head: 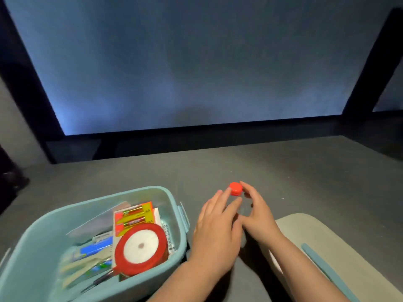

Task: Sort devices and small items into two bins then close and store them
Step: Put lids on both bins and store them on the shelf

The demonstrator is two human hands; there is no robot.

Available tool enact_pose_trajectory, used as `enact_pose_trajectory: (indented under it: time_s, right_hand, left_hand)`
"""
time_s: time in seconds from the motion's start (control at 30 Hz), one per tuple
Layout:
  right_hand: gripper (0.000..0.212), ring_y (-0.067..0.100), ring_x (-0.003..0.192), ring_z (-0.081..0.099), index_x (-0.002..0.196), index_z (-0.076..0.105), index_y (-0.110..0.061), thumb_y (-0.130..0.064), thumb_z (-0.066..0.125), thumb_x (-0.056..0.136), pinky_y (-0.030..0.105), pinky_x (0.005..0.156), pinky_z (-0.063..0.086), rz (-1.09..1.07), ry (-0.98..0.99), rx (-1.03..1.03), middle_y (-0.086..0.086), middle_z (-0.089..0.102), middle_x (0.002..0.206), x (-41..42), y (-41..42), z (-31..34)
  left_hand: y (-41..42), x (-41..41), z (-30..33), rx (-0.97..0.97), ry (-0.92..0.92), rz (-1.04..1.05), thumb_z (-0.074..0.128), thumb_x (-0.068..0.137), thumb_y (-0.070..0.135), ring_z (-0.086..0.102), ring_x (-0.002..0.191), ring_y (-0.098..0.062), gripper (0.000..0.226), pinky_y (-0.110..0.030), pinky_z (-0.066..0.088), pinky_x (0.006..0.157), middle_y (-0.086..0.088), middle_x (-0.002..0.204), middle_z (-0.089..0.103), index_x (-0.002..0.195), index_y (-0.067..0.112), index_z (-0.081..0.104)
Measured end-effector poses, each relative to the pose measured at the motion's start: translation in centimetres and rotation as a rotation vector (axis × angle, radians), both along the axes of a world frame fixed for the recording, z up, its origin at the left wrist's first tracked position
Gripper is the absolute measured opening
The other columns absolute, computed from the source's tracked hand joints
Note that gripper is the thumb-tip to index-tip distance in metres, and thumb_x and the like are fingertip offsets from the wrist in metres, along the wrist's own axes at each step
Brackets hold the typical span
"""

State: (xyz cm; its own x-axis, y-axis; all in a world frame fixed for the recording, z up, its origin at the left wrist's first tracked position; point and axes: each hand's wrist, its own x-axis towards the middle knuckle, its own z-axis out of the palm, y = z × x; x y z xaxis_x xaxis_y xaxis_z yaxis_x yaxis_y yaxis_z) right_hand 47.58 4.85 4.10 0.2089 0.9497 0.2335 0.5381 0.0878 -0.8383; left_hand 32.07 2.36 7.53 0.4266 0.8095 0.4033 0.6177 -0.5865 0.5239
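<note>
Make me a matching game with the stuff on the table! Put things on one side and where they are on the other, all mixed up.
Things
1. red ribbon spool
2. small clear bottle with a red cap
3. pale lid with a blue handle
4. pack of batteries

Places
A. flat on the table at the right
B. between the two hands
C. in the blue bin, on top near the front
D. in the blue bin, behind the spool

Right pairs: 1-C, 2-B, 3-A, 4-D
</note>
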Motion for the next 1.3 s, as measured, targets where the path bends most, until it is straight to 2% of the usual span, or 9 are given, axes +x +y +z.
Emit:
enact_pose_trajectory:
  time_s: [0.17,0.3,0.43,0.57,0.77,0.9,1.1,1.17,1.3]
  right_hand:
    - [0.045,0.026,0.091,0.064,0.098,0.061,-0.023,-0.033,0.088,0.063,0.04,0.082,0.049,-0.187,0.017,-0.035,-0.003,0.067,0.09,-3.1,2.1,-0.5]
    - [0.035,0.024,0.085,0.064,0.093,0.066,-0.027,-0.044,0.081,0.068,0.034,0.071,0.043,-0.243,-0.088,0.07,-0.007,0.067,0.082,-4.8,1.8,2.6]
    - [0.026,-0.01,0.078,0.061,0.093,0.068,-0.029,-0.04,0.078,0.072,0.013,0.067,0.044,-0.063,0.025,0.339,-0.022,0.067,0.084,-9.1,1.4,9.7]
    - [0.033,-0.003,0.079,0.065,0.097,0.068,-0.023,-0.043,0.079,0.072,0.007,0.071,0.046,0.198,0.291,0.433,-0.014,0.071,0.087,-15.5,2.1,13.9]
    - [0.032,0.003,0.075,0.066,0.089,0.058,-0.021,-0.033,0.081,0.07,0.017,0.068,0.049,0.457,0.292,0.185,-0.01,0.07,0.081,-26.7,2.8,9.1]
    - [0.032,0.0,0.079,0.058,0.087,0.057,-0.032,-0.047,0.079,0.069,0.006,0.063,0.04,0.524,0.06,-0.001,-0.009,0.06,0.093,-30.2,3.4,4.8]
    - [0.048,0.005,0.086,0.06,0.108,0.06,-0.022,-0.05,0.076,0.073,0.019,0.071,0.048,0.633,-0.083,-0.306,-0.007,0.066,0.102,-32.2,5.1,1.9]
    - [0.061,0.013,0.096,0.06,0.118,0.054,-0.018,-0.053,0.075,0.073,0.026,0.081,0.05,0.632,-0.118,-0.391,-0.003,0.064,0.111,-32.7,5.6,1.5]
    - [0.078,0.024,0.108,0.058,0.127,0.04,-0.011,-0.061,0.069,0.074,0.031,0.078,0.045,0.516,-0.34,-0.475,0.006,0.058,0.122,-33.4,6.2,1.3]
  left_hand:
    - [0.0,-7.5,-0.4,-0.118,-0.018,0.268,0.042,0.096,0.031,-0.001,0.143,-0.001,0.051,-0.022,0.001,0.114,0.02,0.156,0.01,0.144,0.039,0.029]
    - [-1.4,-11.6,-0.3,-0.149,-0.129,0.376,0.044,0.094,0.032,0.002,0.141,0.005,0.047,-0.022,0.008,0.115,0.026,0.153,0.014,0.139,0.043,0.036]
    - [-1.7,-15.7,1.8,-0.109,-0.259,0.49,0.046,0.096,0.032,0.011,0.137,0.009,0.041,-0.024,0.015,0.115,0.029,0.148,0.022,0.135,0.044,0.041]
    - [-2.2,-20.7,3.3,-0.101,-0.301,0.646,0.048,0.095,0.034,0.018,0.138,0.004,0.04,-0.037,0.028,0.114,0.024,0.15,0.027,0.134,0.044,0.042]
    - [-4.7,-27.2,2.1,-0.05,-0.294,0.877,0.056,0.092,0.014,0.03,0.138,-0.01,0.041,-0.036,0.023,0.114,0.008,0.145,0.041,0.131,0.027,0.053]
    - [-5.8,-28.5,0.3,-0.125,-0.305,0.9,0.055,0.092,0.018,0.029,0.137,-0.006,0.042,-0.037,0.024,0.114,0.012,0.145,0.04,0.132,0.03,0.05]
    - [-5.5,-28.0,-1.4,-0.211,-0.296,0.889,0.05,0.095,0.027,0.022,0.139,-0.004,0.042,-0.034,0.02,0.116,0.014,0.149,0.032,0.136,0.034,0.043]
    - [-5.5,-27.6,-2.0,-0.225,-0.253,0.881,0.047,0.096,0.033,0.013,0.141,-0.001,0.043,-0.03,0.013,0.118,0.017,0.151,0.027,0.139,0.035,0.04]
    - [-5.8,-27.1,-2.6,-0.236,-0.197,0.888,0.042,0.097,0.04,0.002,0.141,0.003,0.045,-0.027,0.007,0.116,0.022,0.152,0.019,0.141,0.038,0.034]
